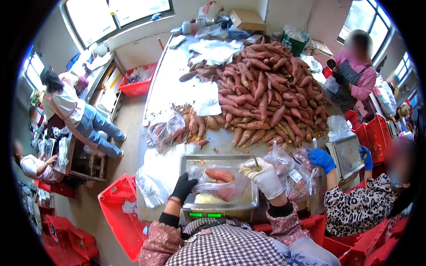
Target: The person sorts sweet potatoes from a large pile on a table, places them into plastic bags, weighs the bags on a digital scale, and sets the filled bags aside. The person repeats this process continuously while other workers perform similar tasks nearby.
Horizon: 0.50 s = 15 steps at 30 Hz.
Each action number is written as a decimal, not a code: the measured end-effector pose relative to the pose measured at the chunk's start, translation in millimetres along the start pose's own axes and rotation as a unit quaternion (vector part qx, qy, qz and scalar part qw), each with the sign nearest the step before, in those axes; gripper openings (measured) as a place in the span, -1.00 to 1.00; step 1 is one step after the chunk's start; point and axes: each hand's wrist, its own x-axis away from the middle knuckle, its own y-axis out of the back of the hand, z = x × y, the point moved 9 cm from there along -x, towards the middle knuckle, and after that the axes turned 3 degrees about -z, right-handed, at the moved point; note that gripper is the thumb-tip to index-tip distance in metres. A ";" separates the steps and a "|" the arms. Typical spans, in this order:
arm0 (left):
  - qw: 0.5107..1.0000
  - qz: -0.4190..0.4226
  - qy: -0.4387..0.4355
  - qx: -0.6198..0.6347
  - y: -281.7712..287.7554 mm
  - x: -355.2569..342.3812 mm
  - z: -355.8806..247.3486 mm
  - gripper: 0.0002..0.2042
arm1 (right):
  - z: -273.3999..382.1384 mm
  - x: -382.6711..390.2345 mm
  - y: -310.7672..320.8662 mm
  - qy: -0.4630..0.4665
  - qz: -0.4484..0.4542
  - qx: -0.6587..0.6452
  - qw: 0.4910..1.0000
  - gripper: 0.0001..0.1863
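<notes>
A clear plastic bag (242,182) with a few sweet potatoes (219,174) inside lies over the metal pan of a weighing scale (252,201). My left hand (183,188), in a black glove, is closed on the bag's left edge. At the bag's right side is my right hand (262,176) in a white glove. Its fingers close round a thin, knife-like tool (256,162) that points up and away; whether they also pinch the bag is hidden. Two green displays (214,215) glow on the scale's front.
A big heap of sweet potatoes (266,93) covers the table beyond the scale. Filled bags (295,170) lie right of my right hand, close to a co-worker's blue-gloved hand (321,159) and a second scale (347,155). Empty bags (157,170) lie left. A red crate (116,199) stands beside the table.
</notes>
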 end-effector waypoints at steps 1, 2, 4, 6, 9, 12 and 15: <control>0.988 0.015 0.026 0.150 2.0 0.4 11.0 -0.54 | -7.7 1.6 9.0 0.015 -0.041 0.015 0.999 -0.79; 0.991 -0.068 -0.081 0.079 22.5 -2.5 -0.1 -0.69 | -9.8 2.7 18.7 0.030 -0.083 0.030 0.996 -0.77; 0.961 -0.012 -0.077 0.265 48.3 20.9 -85.7 -0.84 | 17.1 3.4 8.8 -0.093 0.063 -0.105 0.988 -0.77; 0.973 0.012 -0.066 0.221 58.0 40.2 -131.5 -0.89 | 24.7 18.7 -7.6 -0.154 0.171 -0.290 0.929 -0.70; 0.962 0.012 -0.065 0.267 64.4 56.9 -142.0 -0.87 | 34.5 23.5 -5.0 -0.171 0.139 -0.400 0.890 -0.65; 0.990 -0.050 -0.067 0.111 83.6 66.0 -124.5 -0.83 | 39.3 30.1 -15.2 -0.185 0.187 -0.275 0.925 -0.62; 0.977 -0.107 -0.106 0.150 105.5 85.6 -145.7 -0.90 | 23.8 29.6 -22.6 -0.165 0.184 -0.237 0.940 -0.64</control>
